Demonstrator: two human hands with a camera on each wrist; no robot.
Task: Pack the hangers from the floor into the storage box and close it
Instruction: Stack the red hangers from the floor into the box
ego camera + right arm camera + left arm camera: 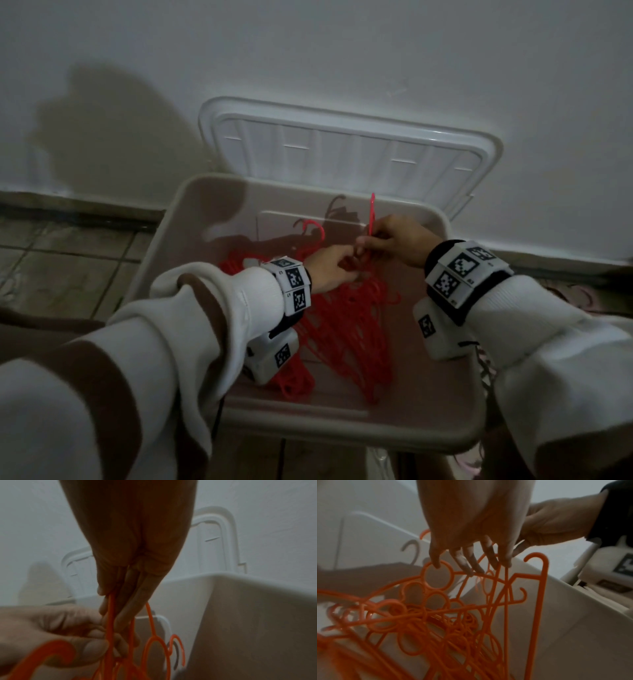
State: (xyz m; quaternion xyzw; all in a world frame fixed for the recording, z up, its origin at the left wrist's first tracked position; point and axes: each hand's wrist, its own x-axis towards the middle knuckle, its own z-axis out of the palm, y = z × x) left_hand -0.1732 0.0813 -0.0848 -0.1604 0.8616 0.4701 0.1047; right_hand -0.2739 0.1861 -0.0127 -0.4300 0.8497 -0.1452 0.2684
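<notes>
A tangled heap of red-orange plastic hangers (342, 318) lies inside the open pale storage box (308, 428). Both hands are over the box's far half. My right hand (387, 240) pinches the neck of one hanger (371, 209) whose hook points up; in the right wrist view its fingers (130, 601) close around the thin orange rods (109, 618). My left hand (334, 265) grips hangers just beside it; in the left wrist view its fingertips (471, 566) hook over the ring-patterned hangers (436, 574). The box lid (349, 144) stands open, leaning on the wall.
The box sits on a tiled floor (68, 267) against a white wall (308, 51). A dark baseboard strip (78, 216) runs along the wall at left. White sleeves (191, 325) and wrist cameras cover the near part of the box.
</notes>
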